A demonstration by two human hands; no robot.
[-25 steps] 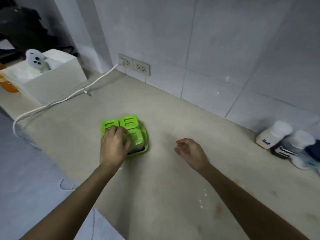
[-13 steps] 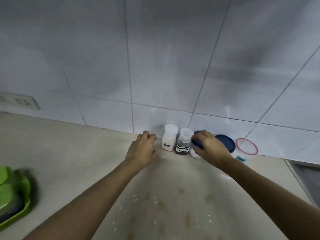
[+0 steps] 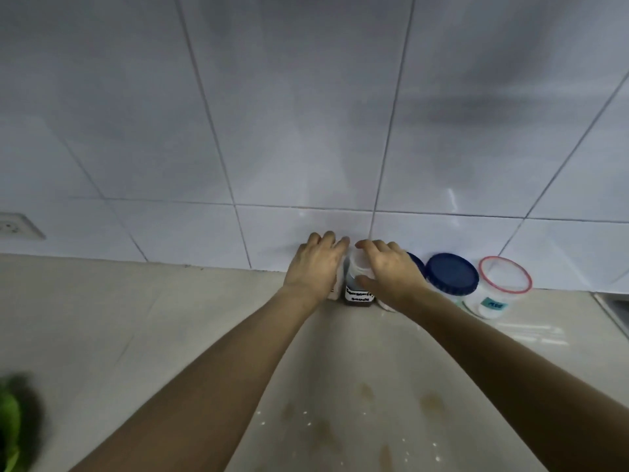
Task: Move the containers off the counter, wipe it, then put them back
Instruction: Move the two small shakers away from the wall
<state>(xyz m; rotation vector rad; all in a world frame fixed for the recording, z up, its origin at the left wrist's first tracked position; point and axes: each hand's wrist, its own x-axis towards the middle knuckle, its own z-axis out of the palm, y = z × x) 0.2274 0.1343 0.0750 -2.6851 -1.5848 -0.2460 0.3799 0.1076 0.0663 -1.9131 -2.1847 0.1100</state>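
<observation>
Your left hand (image 3: 316, 267) covers a white container at the tiled wall; your right hand (image 3: 391, 272) curls over the white lid of the dark sauce jar (image 3: 358, 289) just beside it. At 3 o'clock from the jar stand a blue-lidded tub (image 3: 452, 274) and a red-rimmed tub (image 3: 500, 287). Brown stains (image 3: 366, 391) mark the counter (image 3: 136, 318) at 6 o'clock.

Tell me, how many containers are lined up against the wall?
5, maybe more hidden: a white one under the left hand, a dark sauce jar between both hands, one behind the right hand, a blue-lidded tub, and a red-rimmed tub farthest right.
</observation>
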